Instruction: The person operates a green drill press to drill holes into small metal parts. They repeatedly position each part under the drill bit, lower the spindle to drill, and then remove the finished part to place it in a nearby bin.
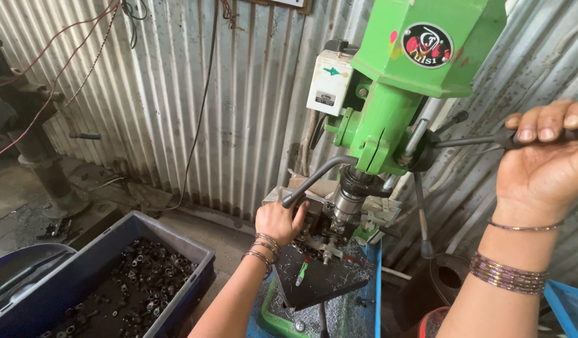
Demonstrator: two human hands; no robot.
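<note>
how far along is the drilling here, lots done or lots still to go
Done: metal shavings litter the drill table, so some cutting has happened. In hand: the right hand grips the feed lever, the left hand steadies the work under the spindle. Left: the blue crate holds many small metal parts; whether drilled or not, I cannot tell.

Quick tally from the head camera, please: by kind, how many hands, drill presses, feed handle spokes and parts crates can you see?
Hands: 2, left hand at the work under the spindle, right hand on a spoke
Green drill press: 1
Feed handle spokes: 3 visible
Blue crate of small dark metal parts: 1
Total: 7
</note>
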